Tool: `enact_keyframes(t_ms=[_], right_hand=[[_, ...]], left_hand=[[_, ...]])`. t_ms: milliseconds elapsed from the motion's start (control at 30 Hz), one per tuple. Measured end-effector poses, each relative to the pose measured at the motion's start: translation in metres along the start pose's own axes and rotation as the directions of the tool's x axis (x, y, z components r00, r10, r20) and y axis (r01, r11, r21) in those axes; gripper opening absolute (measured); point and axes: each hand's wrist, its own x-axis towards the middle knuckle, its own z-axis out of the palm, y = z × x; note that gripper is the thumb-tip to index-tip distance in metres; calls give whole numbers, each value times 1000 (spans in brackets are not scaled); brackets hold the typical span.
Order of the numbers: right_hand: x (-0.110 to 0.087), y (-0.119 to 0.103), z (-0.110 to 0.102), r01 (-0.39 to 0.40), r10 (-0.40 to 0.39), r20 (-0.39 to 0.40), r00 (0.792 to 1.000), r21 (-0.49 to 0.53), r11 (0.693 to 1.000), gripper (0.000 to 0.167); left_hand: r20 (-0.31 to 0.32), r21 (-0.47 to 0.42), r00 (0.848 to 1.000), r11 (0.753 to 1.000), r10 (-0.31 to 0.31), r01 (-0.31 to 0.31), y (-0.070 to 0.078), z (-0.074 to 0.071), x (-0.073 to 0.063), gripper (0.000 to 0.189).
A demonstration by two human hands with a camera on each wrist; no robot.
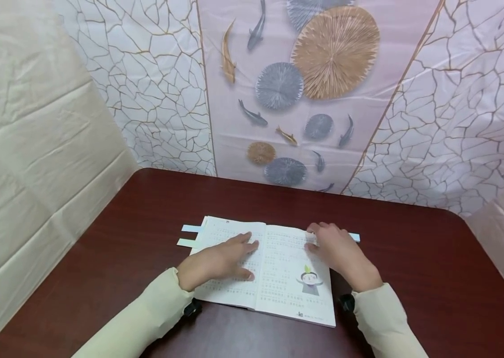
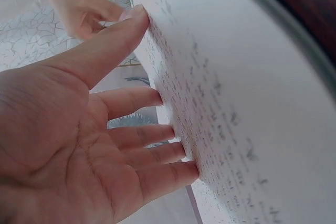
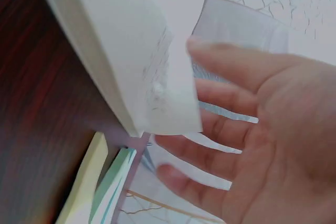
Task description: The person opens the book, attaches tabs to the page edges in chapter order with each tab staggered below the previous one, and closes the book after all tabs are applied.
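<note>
Head view: on the table [image 1: 413,268], well inside its far edge, lies an open book [image 1: 279,293]; the left hand's [image 1: 216,261] spread fingers touch it, the right hand's [image 1: 339,251] extend loosely at its far-right corner. Dragging fingertips could crease paper.

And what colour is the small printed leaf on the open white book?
Yellow-green; the small printed leaf shows best in the head view.

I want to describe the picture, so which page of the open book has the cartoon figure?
The right-hand page: the leaf-topped figure is on its lower half, while the left-hand page, where visible, shows no such drawing.
</note>
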Motion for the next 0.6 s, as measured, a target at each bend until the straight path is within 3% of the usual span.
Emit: enact_keyframes(t_ms=[100,200,333,400,533,600], right_hand=[[0,8,-5,-52,50,13,999,189,981,32],[-1,14,-11,-49,50,5,999,326,944,25],[-1,20,-19,-24,22,11,1000,471,882,38],[-1,22,-21,-48,6,74,997,590,806,54],[-4,24,-21,-121,-100,223,970,794,595,81],[-9,26,-18,-128,-188,265,946,836,533,85]], left_hand=[[3,6,1000,1000,0,0,2,-1,2,83],[3,12,1000,1000,0,0,2,0,2,82],[1,17,1000,1000,14,-14,2,-1,3,83],[1,25,1000,1000,18,-18,2,-2,3,83],[-16,44,999,999,28,-27,3,-1,3,81],[-47,62,998,997,39,-36,4,1,3,77]])
